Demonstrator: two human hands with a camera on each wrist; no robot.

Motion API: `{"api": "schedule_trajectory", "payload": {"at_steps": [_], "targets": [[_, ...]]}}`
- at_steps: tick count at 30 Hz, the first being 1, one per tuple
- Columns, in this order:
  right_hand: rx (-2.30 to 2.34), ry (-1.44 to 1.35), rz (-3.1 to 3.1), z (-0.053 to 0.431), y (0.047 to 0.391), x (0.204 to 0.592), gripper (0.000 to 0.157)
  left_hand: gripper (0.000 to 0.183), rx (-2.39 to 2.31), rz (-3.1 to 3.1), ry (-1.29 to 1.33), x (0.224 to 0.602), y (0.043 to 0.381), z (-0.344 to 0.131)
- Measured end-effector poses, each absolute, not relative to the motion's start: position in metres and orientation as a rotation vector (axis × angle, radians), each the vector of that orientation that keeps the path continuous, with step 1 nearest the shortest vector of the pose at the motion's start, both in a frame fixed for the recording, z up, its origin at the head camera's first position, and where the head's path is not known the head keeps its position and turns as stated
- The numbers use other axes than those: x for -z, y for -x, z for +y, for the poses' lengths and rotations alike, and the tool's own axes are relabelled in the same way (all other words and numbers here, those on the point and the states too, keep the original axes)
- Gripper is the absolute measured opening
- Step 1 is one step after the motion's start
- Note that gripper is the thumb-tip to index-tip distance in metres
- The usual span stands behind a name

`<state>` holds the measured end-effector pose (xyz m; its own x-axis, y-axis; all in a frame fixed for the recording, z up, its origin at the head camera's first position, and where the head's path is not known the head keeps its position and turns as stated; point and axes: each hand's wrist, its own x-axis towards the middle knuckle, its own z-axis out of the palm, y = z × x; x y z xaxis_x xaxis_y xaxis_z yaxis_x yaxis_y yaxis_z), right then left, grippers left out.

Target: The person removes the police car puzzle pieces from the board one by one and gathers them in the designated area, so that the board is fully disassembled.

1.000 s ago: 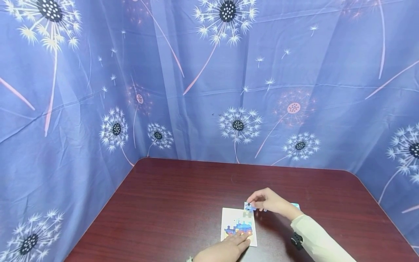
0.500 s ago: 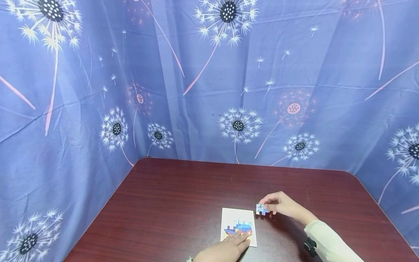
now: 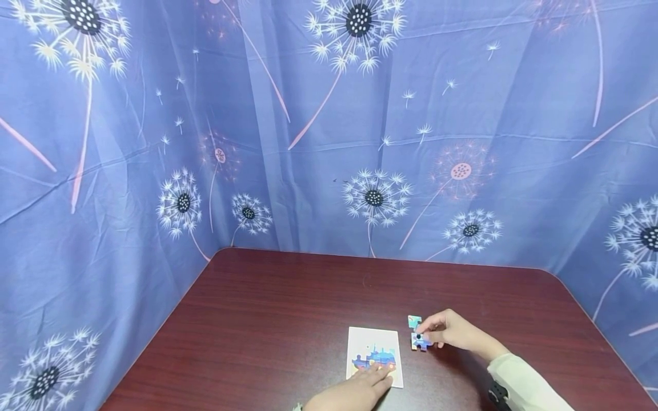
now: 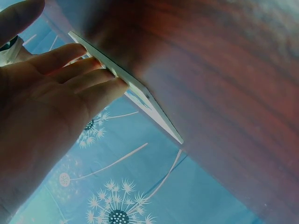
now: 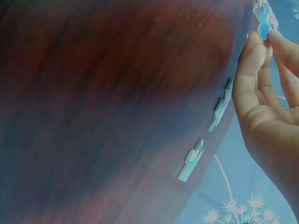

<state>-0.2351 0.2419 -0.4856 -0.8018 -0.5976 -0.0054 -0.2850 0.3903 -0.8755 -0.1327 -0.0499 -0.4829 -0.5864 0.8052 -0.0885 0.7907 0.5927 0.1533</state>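
Head view, nearest first: the left hand lies flat at the bottom edge, fingers straight, their tips resting on the lower part of the board; it grips nothing. The left wrist view shows the same fingers extended at the board's thin edge, the thumb held apart from them. To the right, a black strap sits at the other wrist, beside a pale sleeve.

The board lies flat on the counter. Blue and yellow picture parts fill its lower half, partly covered by the fingers; its upper half is pale.

Just right of the board, the right hand pinches a blue puzzle piece, thumb and fingertips nearly together on it. Whether that piece touches the counter I cannot tell. Slightly farther off, near the fingertips, is a loose piece in blue-green. The right wrist view shows a first flat piece and a second flat piece lying on the counter, apart from each other; I cannot tell whether either is that same loose one.

Behind the counter's far edge hangs a blue curtain printed with white and pink dandelions.
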Motion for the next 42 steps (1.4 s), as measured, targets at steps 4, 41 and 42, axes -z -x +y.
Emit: {"api": "schedule_trajectory", "payload": {"at_steps": [4,41,42], "targets": [[1.355,0.729,2.36,0.2399,0.2336,0.4868,0.017,0.062,-0.149,2.664,-1.343,0.4828,0.1327,-0.0503],[1.341,0.741,2.514,0.2348,0.2303,0.4944,0.009,0.062,-0.168,2.665,-1.345,0.4825,0.1325,-0.05],[1.34,0.743,2.517,0.2351,0.2306,0.495,0.009,0.062,-0.171,2.664,-1.344,0.4829,0.1326,-0.0499]]}}
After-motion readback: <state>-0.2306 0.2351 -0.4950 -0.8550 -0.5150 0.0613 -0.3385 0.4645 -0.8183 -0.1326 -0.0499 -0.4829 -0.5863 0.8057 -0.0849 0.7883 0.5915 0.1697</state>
